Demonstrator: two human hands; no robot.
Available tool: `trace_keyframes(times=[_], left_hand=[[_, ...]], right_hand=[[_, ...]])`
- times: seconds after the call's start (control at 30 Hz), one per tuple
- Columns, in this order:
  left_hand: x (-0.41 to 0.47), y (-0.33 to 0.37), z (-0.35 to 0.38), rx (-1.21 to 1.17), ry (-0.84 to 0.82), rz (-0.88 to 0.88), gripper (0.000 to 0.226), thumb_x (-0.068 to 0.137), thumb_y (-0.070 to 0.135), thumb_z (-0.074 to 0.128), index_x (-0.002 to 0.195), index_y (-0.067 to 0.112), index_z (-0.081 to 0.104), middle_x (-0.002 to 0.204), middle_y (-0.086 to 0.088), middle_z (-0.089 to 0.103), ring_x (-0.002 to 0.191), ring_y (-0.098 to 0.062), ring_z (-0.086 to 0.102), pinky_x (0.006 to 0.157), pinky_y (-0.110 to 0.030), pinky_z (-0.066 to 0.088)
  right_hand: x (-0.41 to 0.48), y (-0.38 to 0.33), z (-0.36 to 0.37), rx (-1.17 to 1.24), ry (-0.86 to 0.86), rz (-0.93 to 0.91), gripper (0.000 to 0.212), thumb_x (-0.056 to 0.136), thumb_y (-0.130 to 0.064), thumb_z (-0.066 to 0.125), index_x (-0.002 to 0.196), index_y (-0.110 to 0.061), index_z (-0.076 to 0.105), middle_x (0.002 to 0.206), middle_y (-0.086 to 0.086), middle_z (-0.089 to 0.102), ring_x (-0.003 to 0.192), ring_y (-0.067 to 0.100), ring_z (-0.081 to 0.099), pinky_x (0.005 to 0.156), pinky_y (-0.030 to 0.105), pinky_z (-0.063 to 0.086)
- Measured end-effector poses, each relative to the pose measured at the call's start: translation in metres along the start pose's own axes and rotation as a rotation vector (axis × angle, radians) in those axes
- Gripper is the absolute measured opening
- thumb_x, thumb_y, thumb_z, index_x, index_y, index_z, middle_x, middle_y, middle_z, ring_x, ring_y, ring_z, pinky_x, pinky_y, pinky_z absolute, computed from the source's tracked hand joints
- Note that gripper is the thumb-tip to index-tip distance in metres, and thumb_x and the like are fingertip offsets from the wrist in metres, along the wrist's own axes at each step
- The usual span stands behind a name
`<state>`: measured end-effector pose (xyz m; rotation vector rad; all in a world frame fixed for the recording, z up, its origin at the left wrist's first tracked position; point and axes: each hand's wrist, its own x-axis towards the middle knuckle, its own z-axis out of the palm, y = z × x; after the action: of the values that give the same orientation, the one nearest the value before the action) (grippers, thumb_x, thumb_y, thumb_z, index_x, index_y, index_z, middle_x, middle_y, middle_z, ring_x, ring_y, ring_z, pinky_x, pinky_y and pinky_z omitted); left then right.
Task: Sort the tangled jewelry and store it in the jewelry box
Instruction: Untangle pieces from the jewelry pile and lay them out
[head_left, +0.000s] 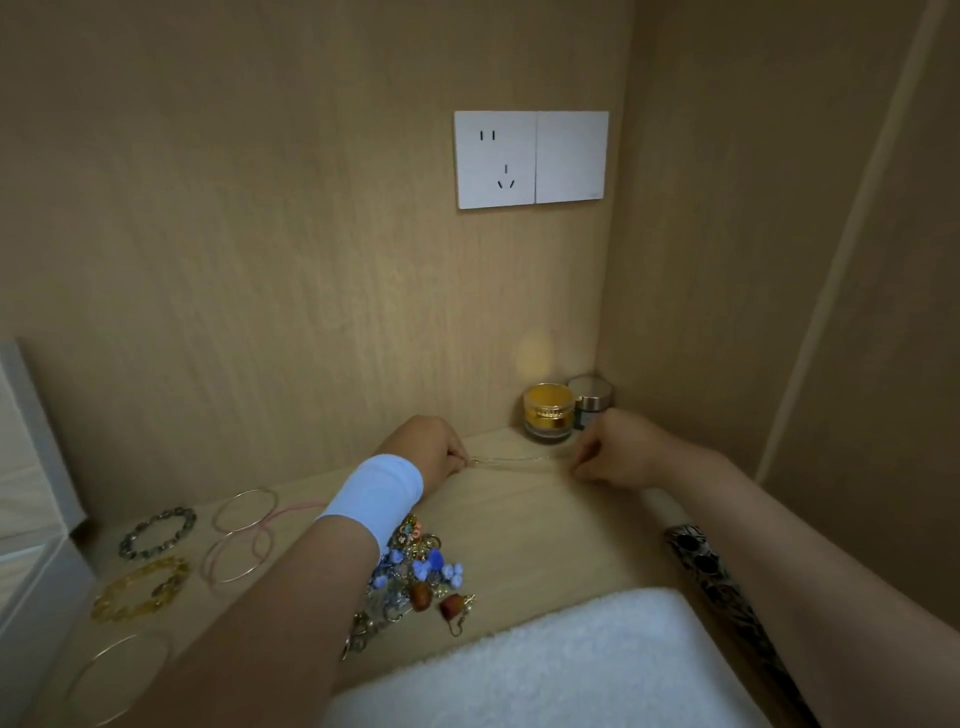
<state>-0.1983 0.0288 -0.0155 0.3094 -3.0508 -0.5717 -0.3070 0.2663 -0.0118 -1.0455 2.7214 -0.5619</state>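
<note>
**A:** What's the biggest thing in front of you?

**B:** The wooden desk, set in a panelled corner, with a white towel on its near edge. A white socket plate sits on the back wall. A black-and-white patterned strip runs under your right forearm.

**A:** And your hands?

**B:** Your left hand, with a white wristband on the wrist, and your right hand are both down on the desk near the back wall, apart from each other. Each has its fingers curled and pinches one end of the thin chain. The chain lies stretched between them along the desk.

**A:** Where is the rest of the jewelry?

**B:** The tangled pile of blue beads, gold bits and brown drops lies beside your left forearm, just beyond the towel. Left of it, laid out apart, are a yellow link bracelet, a dark bead bracelet and two thin hoops with a pink cord across them.

**A:** Anything smaller?

**B:** A gold jar and a silver-lidded jar stand side by side in the corner, just behind your right hand.
</note>
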Motion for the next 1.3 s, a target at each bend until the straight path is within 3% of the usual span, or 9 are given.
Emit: trace_keyframes(times=[0.17, 0.33, 0.43, 0.5, 0.67, 0.87, 0.97, 1.07, 1.3], left_hand=[[0.001, -0.006, -0.002, 0.090, -0.006, 0.031, 0.025, 0.094, 0.028, 0.063, 0.116, 0.021, 0.074, 0.124, 0.008, 0.067, 0.113, -0.010, 0.060, 0.095, -0.016, 0.039], [0.001, -0.007, 0.004, 0.115, 0.082, 0.118, 0.032, 0.100, 0.031, 0.052, 0.125, 0.016, 0.068, 0.127, 0.000, 0.057, 0.118, -0.017, 0.053, 0.100, -0.023, 0.037], [0.003, -0.008, 0.009, 0.168, 0.002, 0.125, 0.037, 0.104, 0.032, 0.044, 0.126, 0.012, 0.066, 0.130, -0.003, 0.055, 0.119, -0.018, 0.051, 0.106, -0.029, 0.037], [0.004, -0.009, 0.011, 0.195, -0.018, 0.118, 0.039, 0.105, 0.032, 0.041, 0.132, 0.014, 0.062, 0.136, -0.001, 0.051, 0.124, -0.017, 0.047, 0.109, -0.026, 0.034], [0.010, -0.004, 0.016, 0.255, -0.054, 0.060, 0.049, 0.106, 0.043, 0.031, 0.139, 0.016, 0.055, 0.145, 0.002, 0.038, 0.137, -0.016, 0.029, 0.114, -0.033, 0.028], [0.007, -0.008, 0.020, 0.149, 0.059, 0.083, 0.043, 0.106, 0.029, 0.036, 0.146, 0.019, 0.046, 0.144, 0.001, 0.040, 0.137, -0.018, 0.030, 0.112, -0.026, 0.026], [-0.002, -0.011, 0.024, 0.173, 0.021, 0.141, 0.040, 0.106, 0.030, 0.037, 0.140, 0.019, 0.054, 0.140, 0.003, 0.046, 0.133, -0.016, 0.036, 0.110, -0.024, 0.026], [-0.004, -0.010, 0.025, 0.307, -0.010, 0.087, 0.048, 0.106, 0.039, 0.031, 0.145, 0.018, 0.047, 0.150, 0.003, 0.038, 0.139, -0.017, 0.030, 0.114, -0.033, 0.030], [-0.012, -0.005, 0.016, 0.359, -0.076, -0.028, 0.057, 0.105, 0.047, 0.022, 0.155, 0.021, 0.029, 0.160, 0.000, 0.024, 0.147, -0.022, 0.017, 0.117, -0.037, 0.024]], right_hand=[[0.005, 0.001, -0.003, -0.061, -0.073, 0.024, 0.009, 0.084, -0.025, 0.077, 0.092, -0.028, 0.079, 0.083, -0.018, 0.069, 0.078, -0.001, 0.060, 0.068, 0.017, 0.047], [0.005, -0.002, -0.007, -0.139, 0.060, 0.017, 0.023, 0.095, -0.023, 0.059, 0.108, -0.029, 0.077, 0.107, -0.010, 0.073, 0.098, 0.010, 0.063, 0.086, 0.029, 0.053], [0.006, -0.003, -0.003, -0.213, -0.029, 0.025, 0.036, 0.097, -0.015, 0.050, 0.120, -0.032, 0.073, 0.122, -0.010, 0.069, 0.111, 0.015, 0.060, 0.092, 0.029, 0.050], [0.006, -0.001, -0.002, -0.264, -0.052, 0.042, 0.039, 0.096, -0.013, 0.049, 0.120, -0.033, 0.073, 0.121, -0.009, 0.068, 0.112, 0.018, 0.060, 0.089, 0.030, 0.051], [0.012, 0.008, 0.004, -0.374, -0.003, 0.082, 0.027, 0.091, -0.013, 0.047, 0.095, -0.020, 0.073, 0.095, 0.003, 0.065, 0.090, 0.025, 0.061, 0.065, 0.028, 0.042], [0.002, 0.000, 0.003, -0.345, 0.037, 0.056, 0.037, 0.093, -0.010, 0.051, 0.124, -0.023, 0.067, 0.119, 0.007, 0.056, 0.108, 0.026, 0.058, 0.080, 0.032, 0.046], [-0.003, -0.004, 0.003, -0.374, 0.037, 0.027, 0.027, 0.094, -0.014, 0.051, 0.115, -0.020, 0.067, 0.116, 0.007, 0.051, 0.110, 0.027, 0.055, 0.087, 0.036, 0.050], [-0.005, -0.006, 0.007, -0.358, -0.047, 0.052, 0.022, 0.098, -0.022, 0.045, 0.107, -0.015, 0.064, 0.115, 0.008, 0.053, 0.109, 0.025, 0.052, 0.093, 0.039, 0.049], [-0.013, -0.009, 0.012, -0.329, -0.073, 0.092, 0.029, 0.101, -0.023, 0.042, 0.116, -0.013, 0.064, 0.122, 0.009, 0.057, 0.109, 0.022, 0.055, 0.095, 0.036, 0.048]])
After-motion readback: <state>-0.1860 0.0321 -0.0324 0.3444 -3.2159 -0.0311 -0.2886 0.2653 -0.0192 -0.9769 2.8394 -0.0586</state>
